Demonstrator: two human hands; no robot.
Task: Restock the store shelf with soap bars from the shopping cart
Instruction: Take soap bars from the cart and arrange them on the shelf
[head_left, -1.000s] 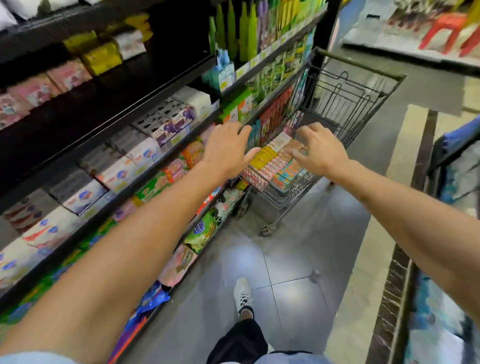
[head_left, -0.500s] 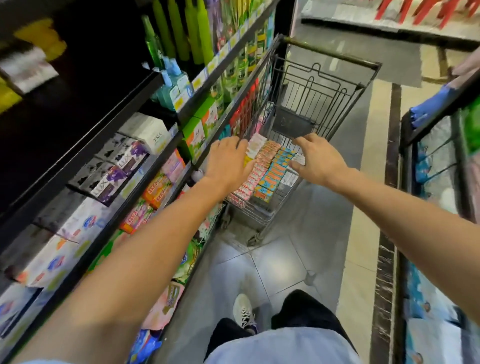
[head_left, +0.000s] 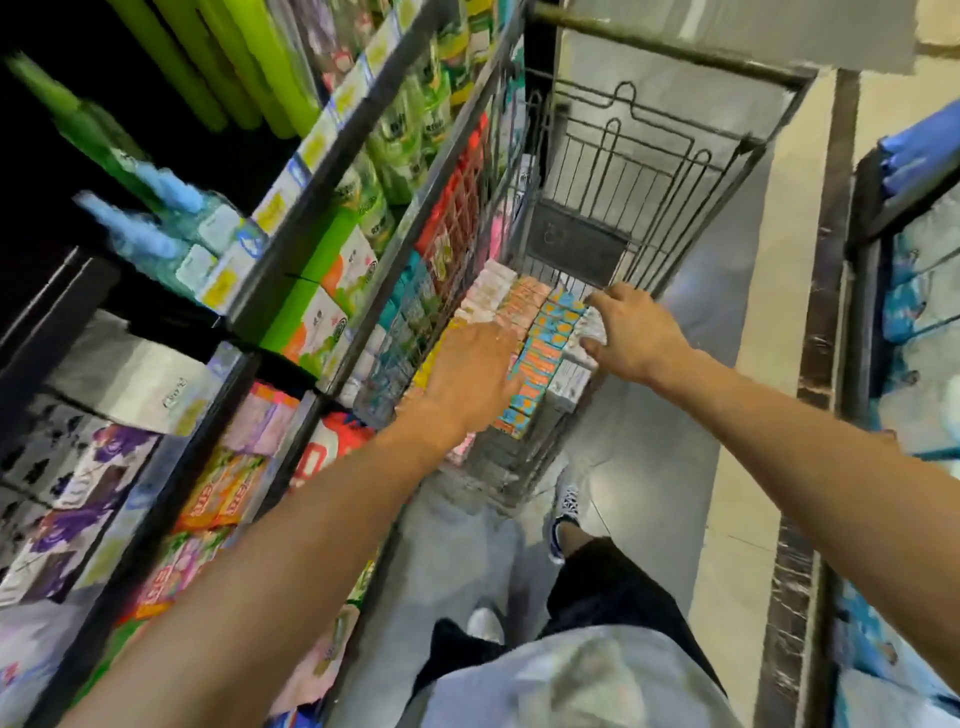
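Both arms reach forward into the grey wire shopping cart (head_left: 649, 156), which stands just beside the dark metal store shelf (head_left: 332, 171) on the left. Inside the cart lie rows of boxed soap bars (head_left: 540, 332) — pink, orange, blue-and-orange and white packs, packed side by side on edge.

The left hand (head_left: 470, 379) hangs palm down over the left rows of boxes, its fingers extended and slightly spread; whether the fingertips actually touch the packs cannot be told, as the hand hides them and the picture is blurred by motion.

The right hand (head_left: 631, 338) sits at the right side of the stack, fingers curled down onto the white boxes (head_left: 569, 379) along the cart's right wall — it appears to grip one or more of them, the thumb toward the near side.

The shelf carries green bottles (head_left: 218, 67) on top, blue-capped bottles (head_left: 171, 228) below, and green, purple and orange cartons lower down. A patterned shoe (head_left: 563, 514) stands on the grey tiled floor (head_left: 649, 467) behind the cart.
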